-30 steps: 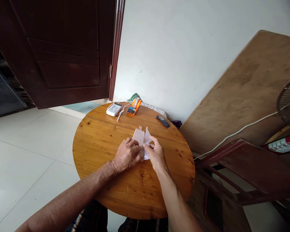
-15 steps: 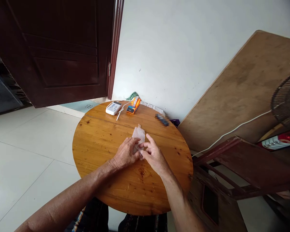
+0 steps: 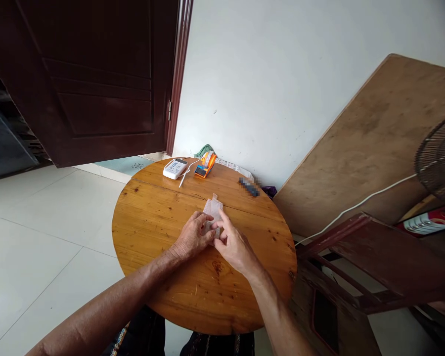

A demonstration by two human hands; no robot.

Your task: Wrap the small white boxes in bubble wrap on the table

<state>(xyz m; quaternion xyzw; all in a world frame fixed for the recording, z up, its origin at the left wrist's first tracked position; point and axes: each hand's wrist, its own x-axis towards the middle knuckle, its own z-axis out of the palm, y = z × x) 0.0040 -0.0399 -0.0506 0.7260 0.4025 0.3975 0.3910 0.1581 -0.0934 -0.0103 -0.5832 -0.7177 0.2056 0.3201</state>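
A small packet of whitish, translucent wrap (image 3: pixel 212 207), perhaps bubble wrap, lies on the round wooden table with a clear strip like tape (image 3: pixel 215 197) at its far end. My left hand (image 3: pixel 196 232) grips its left side, fingers bent over it and thumb near the lower edge. From the right, my right hand (image 3: pixel 233 243) holds the packet's near end between thumb and bent fingers, its index finger stretched along the right edge. The fingers of both hands meet there and cover the near part. Whatever is inside the wrap cannot be made out.
On the wooden table (image 3: pixel 152 217), farther back, are an orange tape dispenser (image 3: pixel 204 168), a white device (image 3: pixel 175 169) with a cable, and a blurred dark object (image 3: pixel 248 187). A wooden chair (image 3: pixel 385 257) and a fan (image 3: pixel 439 153) stand to the right.
My right hand's index finger has come down toward the wrap, and its thumb has shifted slightly nearer me. The left hand stays on the packet almost unmoved.
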